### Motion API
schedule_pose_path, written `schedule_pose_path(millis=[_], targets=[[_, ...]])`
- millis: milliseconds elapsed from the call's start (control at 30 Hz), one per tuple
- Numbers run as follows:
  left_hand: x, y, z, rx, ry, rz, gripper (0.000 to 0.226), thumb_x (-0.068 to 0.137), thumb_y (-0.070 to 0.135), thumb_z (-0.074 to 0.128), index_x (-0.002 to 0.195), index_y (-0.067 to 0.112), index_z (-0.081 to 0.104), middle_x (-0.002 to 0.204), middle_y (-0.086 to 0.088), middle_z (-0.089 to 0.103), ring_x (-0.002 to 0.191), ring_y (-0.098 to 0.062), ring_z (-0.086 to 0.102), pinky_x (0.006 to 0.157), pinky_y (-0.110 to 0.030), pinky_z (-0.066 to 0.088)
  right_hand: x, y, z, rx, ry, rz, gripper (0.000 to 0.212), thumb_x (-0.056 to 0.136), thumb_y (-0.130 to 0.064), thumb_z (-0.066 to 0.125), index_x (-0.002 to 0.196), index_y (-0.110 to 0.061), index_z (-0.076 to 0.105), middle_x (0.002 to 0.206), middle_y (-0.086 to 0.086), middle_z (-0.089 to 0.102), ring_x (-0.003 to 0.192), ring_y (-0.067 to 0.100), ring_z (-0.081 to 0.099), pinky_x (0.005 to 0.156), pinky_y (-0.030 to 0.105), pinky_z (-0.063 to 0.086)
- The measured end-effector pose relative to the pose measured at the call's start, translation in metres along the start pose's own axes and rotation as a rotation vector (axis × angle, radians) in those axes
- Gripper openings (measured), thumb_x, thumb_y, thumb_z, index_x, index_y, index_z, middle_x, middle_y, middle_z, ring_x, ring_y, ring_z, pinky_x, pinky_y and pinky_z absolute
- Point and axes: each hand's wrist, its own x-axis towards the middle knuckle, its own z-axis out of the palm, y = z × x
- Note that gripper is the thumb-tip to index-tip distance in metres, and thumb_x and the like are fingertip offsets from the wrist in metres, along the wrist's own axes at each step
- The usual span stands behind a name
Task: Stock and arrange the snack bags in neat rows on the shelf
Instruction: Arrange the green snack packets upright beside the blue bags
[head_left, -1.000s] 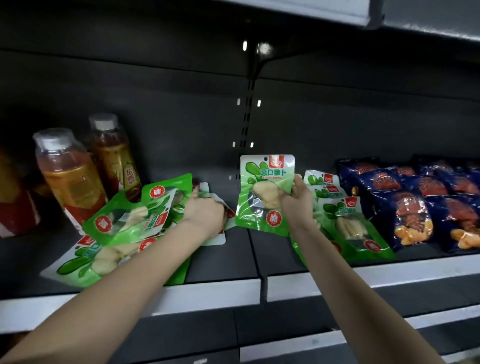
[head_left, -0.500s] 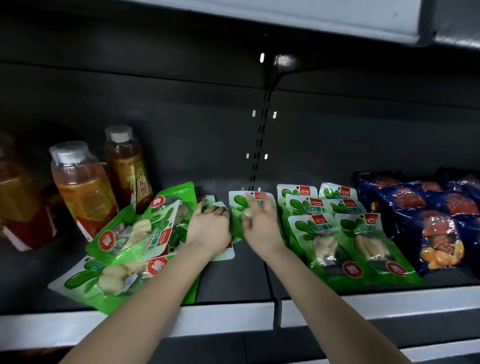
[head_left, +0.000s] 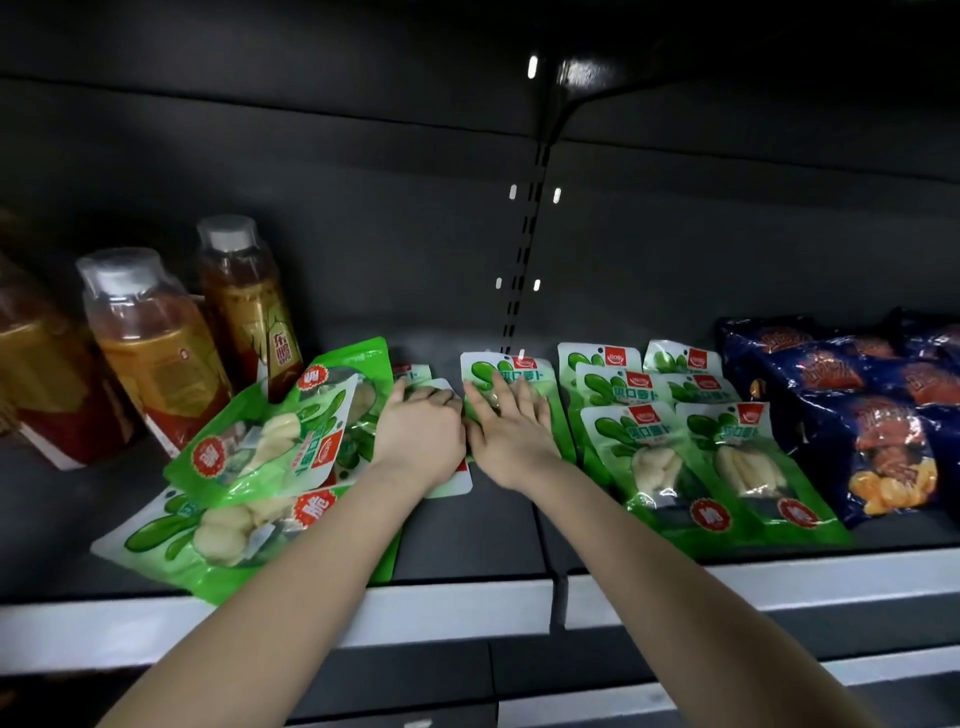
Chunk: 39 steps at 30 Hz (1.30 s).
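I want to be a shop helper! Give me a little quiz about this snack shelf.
1. True or false: the right hand lies flat on a green plastic snack bag.
2. What stands at the left end of the dark metal shelf? A clear plastic bottles of amber drink; B tins; C boxes.
3. Fill in: the shiny plastic snack bags at the right end are dark ____.
Key: 1 true; 2 A; 3 blue.
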Motion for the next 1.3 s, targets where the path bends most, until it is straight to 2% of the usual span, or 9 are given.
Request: schedule_pose_path(millis=[400, 467, 533, 667, 833, 967, 1133, 1233, 1300], targets=[[-0.002, 0.001, 0.001, -0.072, 0.047, -0.033, 0.042, 0.093, 0.026, 0.034, 0.13, 0.018, 0.053, 0.131, 0.0, 0.056, 0.125, -0.018, 0.046, 0.113, -0.034, 0.015, 0.0, 0.004, -0.008, 0.096, -0.006, 0.003, 0.056, 0.1, -0.042, 0.026, 0.152, -0.032, 0.008, 0.161, -0.003, -0.004, 0.147, 0.022, -0.012, 0.117, 0.044, -0.008], [-0.001, 0.0, -0.006, -0.198, 0.035, -0.036, 0.04, 0.091, 0.022, 0.038, 0.128, 0.02, 0.055, 0.131, -0.001, 0.056, 0.123, -0.019, 0.049, 0.113, -0.033, 0.022, 0.0, 0.006, -0.017, 0.235, -0.001, 0.014, 0.052, 0.101, -0.034, 0.031, 0.151, -0.027, 0.02, 0.161, 0.0, 0.003, 0.147, 0.021, -0.006, 0.118, 0.045, -0.006], [-0.002, -0.004, -0.021, -0.45, 0.067, -0.063, 0.037, 0.088, 0.015, 0.041, 0.119, 0.022, 0.061, 0.127, 0.0, 0.059, 0.116, -0.022, 0.055, 0.105, -0.033, 0.038, -0.003, 0.007, -0.027, 0.37, 0.111, 0.007, 0.047, 0.1, -0.025, 0.036, 0.147, -0.02, 0.033, 0.159, 0.005, 0.015, 0.147, 0.021, 0.007, 0.119, 0.046, 0.003], [-0.009, -0.017, -0.06, -0.632, 0.288, -0.004, 0.034, 0.085, 0.006, 0.043, 0.108, 0.016, 0.066, 0.118, -0.002, 0.063, 0.109, -0.023, 0.058, 0.095, -0.034, 0.046, -0.01, -0.005, -0.045, 0.491, 0.287, -0.048, 0.041, 0.099, -0.014, 0.039, 0.14, -0.013, 0.046, 0.154, 0.007, 0.03, 0.138, 0.025, 0.034, 0.116, 0.035, 0.02], [-0.025, -0.048, -0.088, -0.618, 0.397, -0.062, 0.033, 0.085, 0.006, 0.044, 0.107, 0.016, 0.067, 0.117, -0.004, 0.064, 0.111, -0.02, 0.057, 0.1, -0.027, 0.042, -0.009, -0.044, -0.054, 0.545, 0.311, -0.148, 0.039, 0.099, -0.013, 0.039, 0.137, -0.012, 0.05, 0.152, 0.01, 0.033, 0.138, 0.022, 0.034, 0.107, 0.019, 0.021], [-0.05, -0.087, -0.071, -0.536, 0.282, -0.251, 0.034, 0.087, 0.01, 0.044, 0.111, 0.021, 0.065, 0.121, -0.004, 0.063, 0.113, -0.024, 0.057, 0.096, -0.032, 0.046, -0.005, -0.077, -0.045, 0.555, 0.237, -0.235, 0.04, 0.099, -0.015, 0.042, 0.138, -0.013, 0.048, 0.153, 0.009, 0.03, 0.138, 0.023, 0.033, 0.106, 0.018, 0.021], [-0.08, -0.111, -0.031, -0.464, 0.056, -0.37, 0.038, 0.09, 0.012, 0.042, 0.126, 0.014, 0.055, 0.13, -0.013, 0.056, 0.119, -0.031, 0.052, 0.099, -0.036, 0.043, -0.005, -0.111, -0.033, 0.494, 0.117, -0.281, 0.046, 0.1, -0.027, 0.041, 0.144, -0.014, 0.039, 0.153, 0.01, 0.031, 0.138, 0.025, 0.032, 0.109, 0.03, 0.025], [-0.087, -0.107, -0.019, -0.501, 0.046, -0.376, 0.034, 0.095, 0.016, 0.039, 0.125, 0.006, 0.05, 0.132, -0.016, 0.053, 0.121, -0.032, 0.049, 0.1, -0.038, 0.041, -0.003, -0.122, -0.03, 0.469, 0.043, -0.296, 0.049, 0.1, -0.033, 0.036, 0.147, -0.019, 0.034, 0.146, 0.013, 0.042, 0.131, 0.028, 0.041, 0.11, 0.039, 0.03], [-0.086, -0.105, -0.019, -0.496, 0.074, -0.375, 0.034, 0.095, 0.018, 0.039, 0.124, 0.006, 0.05, 0.131, -0.016, 0.053, 0.119, -0.032, 0.05, 0.098, -0.04, 0.043, -0.003, -0.123, -0.03, 0.451, 0.032, -0.29, 0.052, 0.099, -0.04, 0.038, 0.147, -0.022, 0.033, 0.142, 0.012, 0.047, 0.13, 0.029, 0.042, 0.107, 0.037, 0.033]])
